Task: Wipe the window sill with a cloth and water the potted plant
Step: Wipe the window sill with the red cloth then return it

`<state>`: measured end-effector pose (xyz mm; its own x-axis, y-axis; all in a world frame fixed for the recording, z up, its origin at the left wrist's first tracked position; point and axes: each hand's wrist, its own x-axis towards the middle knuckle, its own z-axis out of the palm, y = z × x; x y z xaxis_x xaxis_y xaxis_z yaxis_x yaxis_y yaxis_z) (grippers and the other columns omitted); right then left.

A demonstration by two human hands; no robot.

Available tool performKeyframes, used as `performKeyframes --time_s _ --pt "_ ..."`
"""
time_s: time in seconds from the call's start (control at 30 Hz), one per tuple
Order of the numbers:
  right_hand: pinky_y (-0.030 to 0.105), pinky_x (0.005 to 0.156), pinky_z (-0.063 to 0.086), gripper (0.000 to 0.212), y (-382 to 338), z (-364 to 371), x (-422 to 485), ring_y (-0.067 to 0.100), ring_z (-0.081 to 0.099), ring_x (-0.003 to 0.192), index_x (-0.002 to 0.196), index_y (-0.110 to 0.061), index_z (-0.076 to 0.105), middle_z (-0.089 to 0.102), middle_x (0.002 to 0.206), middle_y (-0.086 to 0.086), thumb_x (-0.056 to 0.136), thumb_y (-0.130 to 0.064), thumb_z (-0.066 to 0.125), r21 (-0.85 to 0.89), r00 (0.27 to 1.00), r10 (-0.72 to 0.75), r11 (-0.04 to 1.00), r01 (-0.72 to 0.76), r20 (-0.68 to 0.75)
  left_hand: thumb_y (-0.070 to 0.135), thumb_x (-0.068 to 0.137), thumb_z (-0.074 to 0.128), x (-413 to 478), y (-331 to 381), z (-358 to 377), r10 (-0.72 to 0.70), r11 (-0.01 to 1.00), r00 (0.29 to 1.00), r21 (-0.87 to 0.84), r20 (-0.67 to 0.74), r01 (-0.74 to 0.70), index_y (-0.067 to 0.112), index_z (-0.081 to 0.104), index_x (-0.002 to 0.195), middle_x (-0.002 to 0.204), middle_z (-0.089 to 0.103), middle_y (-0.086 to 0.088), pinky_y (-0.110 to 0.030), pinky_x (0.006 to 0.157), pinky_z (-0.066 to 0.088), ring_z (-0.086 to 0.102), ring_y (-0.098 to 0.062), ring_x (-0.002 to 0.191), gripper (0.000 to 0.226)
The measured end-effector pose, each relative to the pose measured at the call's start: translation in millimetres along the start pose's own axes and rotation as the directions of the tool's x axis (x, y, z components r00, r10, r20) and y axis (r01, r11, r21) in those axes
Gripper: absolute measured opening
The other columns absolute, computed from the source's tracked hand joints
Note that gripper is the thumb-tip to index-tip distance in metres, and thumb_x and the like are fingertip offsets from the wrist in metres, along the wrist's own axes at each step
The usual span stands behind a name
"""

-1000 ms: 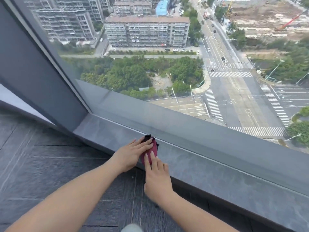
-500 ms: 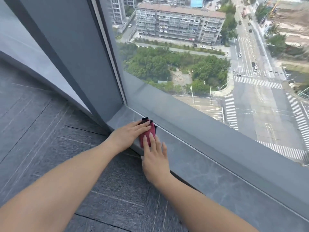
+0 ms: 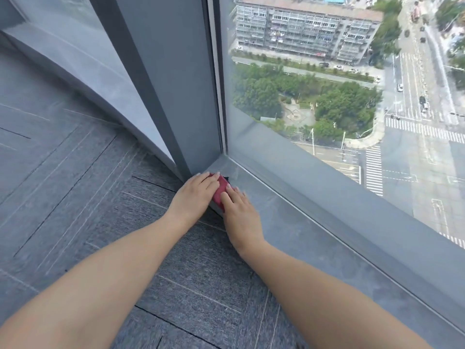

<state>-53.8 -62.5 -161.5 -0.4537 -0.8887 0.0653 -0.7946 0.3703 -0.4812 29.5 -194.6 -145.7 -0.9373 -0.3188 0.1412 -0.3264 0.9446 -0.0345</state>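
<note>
Two bare forearms reach over the grey carpet (image 3: pixel 113 202). The left hand (image 3: pixel 196 195) and right hand (image 3: pixel 239 211) lie flat, fingers straight and close together, pressing a red cloth (image 3: pixel 219 189) under their fingertips onto the window sill (image 3: pixel 297 230). Just beyond the left hand's fingertips the grey window post (image 3: pixel 176 96) blocks the sill's end. Beyond the right hand stands the glass (image 3: pixel 327 109).

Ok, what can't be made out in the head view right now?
Red cloth: mostly covered by left hand and right hand; full shape hidden.
Window sill: its right stretch cut off by the frame edge.
Potted plant: nowhere in the head view.
</note>
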Motion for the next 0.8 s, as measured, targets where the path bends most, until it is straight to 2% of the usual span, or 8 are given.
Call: performKeyframes --time_s 0.07,0.2,0.33,0.43,0.53,0.6,0.7,0.8 --pt "0.042 0.117 0.031 0.028 -3 -3 -1 0.034 0.043 0.138 0.123 -0.014 0.052 0.049 0.147 0.013 0.098 -0.017 0.043 -0.011 1.000 -0.025 1.000 0.025 0.005 -0.001 0.071 0.073 -1 -5 -5 0.017 1.000 1.000 0.019 -0.020 -0.016 0.004 0.072 0.103 0.112 0.072 -0.010 -0.039 0.092 0.054 0.068 -0.029 0.100 0.032" --pt "0.038 0.117 0.028 0.046 -18 -25 -3 0.030 0.040 0.140 0.123 -0.012 0.051 0.046 0.149 0.010 0.093 -0.020 0.016 0.009 0.981 -0.089 0.996 0.089 0.175 0.001 0.064 0.078 -22 -16 -12 0.009 0.998 0.995 0.060 0.097 -0.015 0.004 0.073 0.097 0.100 0.075 -0.011 -0.036 0.077 0.059 0.069 -0.028 0.086 0.033" --pt "0.038 0.067 0.042 0.017 -47 -57 0 0.036 0.060 0.087 0.107 -0.015 0.047 0.065 0.097 0.017 0.091 -0.012 0.043 0.071 0.944 -0.001 0.997 -0.024 0.330 0.019 0.080 0.059 -48 -16 -60 -0.252 0.923 0.907 -0.196 0.338 0.330 0.017 0.062 0.090 0.082 0.063 -0.007 -0.036 0.068 0.053 0.059 -0.026 0.078 0.011" --pt "0.031 0.057 0.039 0.014 -81 -96 -4 0.025 0.057 0.070 0.100 -0.019 0.053 0.065 0.085 0.010 0.087 -0.014 0.048 0.325 0.935 0.123 0.916 -0.235 0.332 0.022 0.080 0.058 -63 -15 -119 -0.440 0.624 0.779 -0.472 0.447 0.623 0.023 0.064 0.081 0.071 0.063 0.001 -0.028 0.057 0.045 0.056 -0.017 0.065 0.006" --pt "0.027 0.056 0.046 0.011 -134 -148 -5 0.014 0.056 0.067 0.090 -0.021 0.056 0.063 0.083 0.001 0.086 -0.012 0.050 0.468 0.895 0.273 0.777 -0.421 0.352 0.020 0.080 0.061 -84 -28 -184 -0.505 0.244 0.655 -0.635 0.562 0.733 0.021 0.069 0.082 0.076 0.068 -0.003 -0.036 0.070 0.053 0.062 -0.018 0.072 0.008" --pt "0.038 0.069 0.059 0.014 -176 -187 -5 0.019 0.065 0.078 0.085 -0.025 0.058 0.066 0.089 0.000 0.085 -0.013 0.052 0.534 0.866 0.313 0.689 -0.489 0.389 0.014 0.083 0.063 -103 -36 -241 -0.502 -0.010 0.595 -0.692 0.628 0.722 0.017 0.070 0.087 0.085 0.072 -0.013 -0.044 0.080 0.057 0.069 -0.029 0.083 0.008" --pt "0.051 0.075 0.060 0.013 -257 -252 -12 0.033 0.071 0.086 0.084 -0.023 0.061 0.068 0.097 0.009 0.086 -0.011 0.055 0.590 0.836 0.311 0.598 -0.542 0.452 0.005 0.090 0.060 -137 -48 -347 -0.503 -0.323 0.520 -0.708 0.691 0.628 0.004 0.066 0.099 0.085 0.069 -0.016 -0.031 0.062 0.059 0.068 -0.025 0.074 0.010" --pt "0.048 0.074 0.061 0.007 -358 -325 -12 0.031 0.070 0.078 0.087 -0.017 0.060 0.065 0.091 0.009 0.089 -0.010 0.060 0.613 0.843 0.233 0.596 -0.518 0.486 0.005 0.092 0.060 -178 -69 -464 -0.520 -0.480 0.465 -0.696 0.716 0.534 0.003 0.066 0.101 0.084 0.072 -0.014 -0.029 0.059 0.055 0.068 -0.023 0.071 0.011"
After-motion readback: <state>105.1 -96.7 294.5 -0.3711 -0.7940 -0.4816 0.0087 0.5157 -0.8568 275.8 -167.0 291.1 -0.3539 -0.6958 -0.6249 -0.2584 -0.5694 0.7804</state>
